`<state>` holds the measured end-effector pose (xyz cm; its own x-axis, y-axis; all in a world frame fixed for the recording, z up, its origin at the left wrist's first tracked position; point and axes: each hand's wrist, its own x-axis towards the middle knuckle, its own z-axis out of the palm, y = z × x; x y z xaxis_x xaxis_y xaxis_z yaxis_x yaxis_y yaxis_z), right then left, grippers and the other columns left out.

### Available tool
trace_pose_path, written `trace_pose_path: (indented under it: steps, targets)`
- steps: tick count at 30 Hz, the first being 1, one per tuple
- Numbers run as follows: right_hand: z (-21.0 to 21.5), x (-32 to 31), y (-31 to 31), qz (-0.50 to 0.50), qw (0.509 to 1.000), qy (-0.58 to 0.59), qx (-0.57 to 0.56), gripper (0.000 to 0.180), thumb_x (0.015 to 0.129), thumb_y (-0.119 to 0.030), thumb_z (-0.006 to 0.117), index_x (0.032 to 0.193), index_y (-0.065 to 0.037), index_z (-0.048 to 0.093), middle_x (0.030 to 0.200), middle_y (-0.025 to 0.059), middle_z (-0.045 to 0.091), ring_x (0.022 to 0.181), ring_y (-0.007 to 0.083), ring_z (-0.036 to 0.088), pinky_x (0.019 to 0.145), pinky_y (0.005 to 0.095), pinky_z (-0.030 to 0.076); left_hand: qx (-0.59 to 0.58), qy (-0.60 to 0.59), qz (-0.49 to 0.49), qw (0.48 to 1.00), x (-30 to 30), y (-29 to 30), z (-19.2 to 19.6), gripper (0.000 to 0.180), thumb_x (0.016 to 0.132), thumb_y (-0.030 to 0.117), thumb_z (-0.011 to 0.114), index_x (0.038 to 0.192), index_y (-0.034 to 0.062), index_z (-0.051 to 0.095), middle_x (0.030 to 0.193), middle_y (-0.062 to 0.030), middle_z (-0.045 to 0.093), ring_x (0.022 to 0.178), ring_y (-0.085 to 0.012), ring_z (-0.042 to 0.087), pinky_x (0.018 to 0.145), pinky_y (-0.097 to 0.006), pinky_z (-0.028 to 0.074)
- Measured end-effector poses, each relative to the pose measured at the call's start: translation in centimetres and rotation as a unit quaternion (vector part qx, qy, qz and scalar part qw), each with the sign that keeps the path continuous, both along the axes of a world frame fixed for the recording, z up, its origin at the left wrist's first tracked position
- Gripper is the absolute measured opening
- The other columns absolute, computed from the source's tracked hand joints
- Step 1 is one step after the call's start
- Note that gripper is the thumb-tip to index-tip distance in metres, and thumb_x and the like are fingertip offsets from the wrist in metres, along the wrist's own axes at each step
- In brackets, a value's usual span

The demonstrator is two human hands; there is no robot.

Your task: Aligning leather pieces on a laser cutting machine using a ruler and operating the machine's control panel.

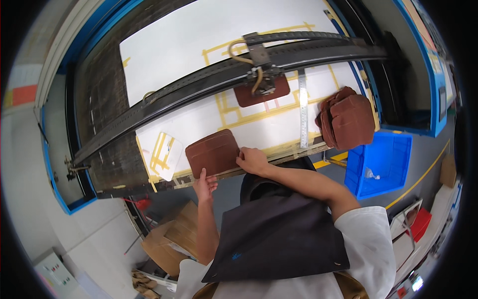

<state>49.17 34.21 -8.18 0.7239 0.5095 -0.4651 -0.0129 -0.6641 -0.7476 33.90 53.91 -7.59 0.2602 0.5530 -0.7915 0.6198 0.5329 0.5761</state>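
Note:
A brown, leather-like rounded panel (pixel 211 150) lies at the near edge of the white work surface. My left hand (pixel 204 186) grips its near edge, thumb on top and fingers below. At the panel's right edge, my right hand (pixel 252 161) is closed on it with a pinch; the fingertips are partly hidden. A second brown panel (pixel 250 98) lies flat inside yellow tape outlines, partly covered by the machine head (pixel 265 79). To the right, a stack of similar brown pieces (pixel 351 119) sits at the table corner.
A black gantry beam (pixel 194 74) crosses above the white sheet (pixel 169 55). A metal ruler (pixel 303 112) and a white template with yellow tape (pixel 167 155) lie on the table. A blue crate (pixel 393 159) stands at the right, cardboard boxes (pixel 169 236) at the lower left.

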Motion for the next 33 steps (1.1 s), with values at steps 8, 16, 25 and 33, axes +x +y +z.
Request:
trace_pose_path:
  steps: [8,16,25,33]
  targets:
    - [-1.2,0.8,-1.8,0.032,0.999,-0.008,0.017,0.020,0.084,-0.029,0.069,0.083,-0.009,0.071,0.086,0.0173,0.073,0.086,0.0390,0.071,0.077,0.0514,0.056,0.101,0.089,-0.167,0.977,1.4,-3.7,3.0,0.059,0.095,0.057,0.068,0.074,0.0018,0.067,0.057,-0.0061,0.061,0.044,-0.0134,0.056,0.042,-0.025,0.041]
    - [-1.0,2.0,-4.9,0.016,0.995,0.034,0.097,0.021,0.084,-0.028,0.072,0.092,-0.009,0.073,0.087,0.0140,0.074,0.087,0.0375,0.071,0.079,0.0478,0.056,0.105,-0.047,-0.475,0.873,6.9,-9.7,0.6,0.057,0.097,0.044,0.071,0.065,-0.0028,0.064,0.055,-0.0041,0.060,0.048,-0.0131,0.055,0.049,-0.033,0.043]
    - [11.0,8.0,-28.1,-0.336,0.904,-0.257,0.055,0.016,0.082,-0.003,0.072,0.097,-0.004,0.075,0.090,0.0134,0.073,0.078,0.0255,0.072,0.070,0.0343,0.057,0.220,-0.066,-0.645,0.729,9.8,-11.8,-3.0,0.047,0.095,0.043,0.071,0.074,0.0013,0.074,0.055,-0.0094,0.060,0.052,-0.0130,0.055,0.053,-0.033,0.044]
    - [7.9,11.2,-43.1,-0.482,0.856,-0.171,-0.077,0.030,0.087,-0.020,0.080,0.110,-0.002,0.074,0.091,0.0080,0.074,0.081,0.0189,0.070,0.074,0.0312,0.056,0.166,-0.027,-0.611,0.773,10.7,-12.4,-3.0,0.049,0.094,0.044,0.071,0.071,0.0009,0.074,0.051,-0.0081,0.058,0.049,-0.0130,0.055,0.051,-0.033,0.042]
